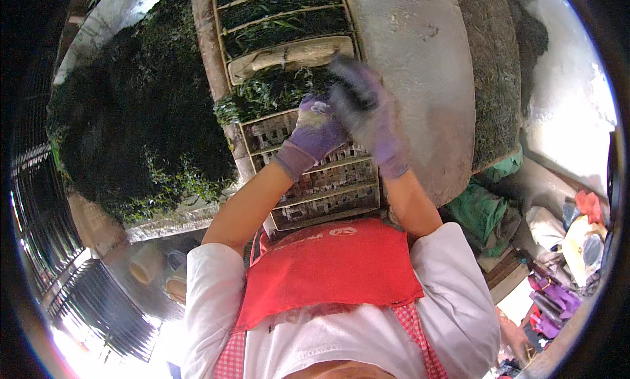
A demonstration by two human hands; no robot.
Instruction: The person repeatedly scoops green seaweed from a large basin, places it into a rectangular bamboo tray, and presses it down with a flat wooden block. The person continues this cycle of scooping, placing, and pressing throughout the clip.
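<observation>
My left hand [320, 125], in a purple work glove, is over the middle of a slatted rack [315, 197], close to a bunch of dark green plant material [275, 93] lying across it. Its fingers are hidden, so I cannot tell what they hold. Blurred by motion, my right hand [362, 96] in a purple and dark glove is beside and partly in front of the left. Whether it grips anything is unclear. Just beyond the bunch, a pale flat bar [290, 56] spans the rack. Farther slots [290, 27] hold more dark greenery; the nearer ones show perforated walls.
A large heap of dark green plants [142, 98] lies left of the rack. At right is a smooth, wet-looking grey slab [418, 93], with a dark rough strip [494, 83] beyond. Green sacks [477, 211] and bags [585, 236] are lower right; buckets [145, 263] stand lower left.
</observation>
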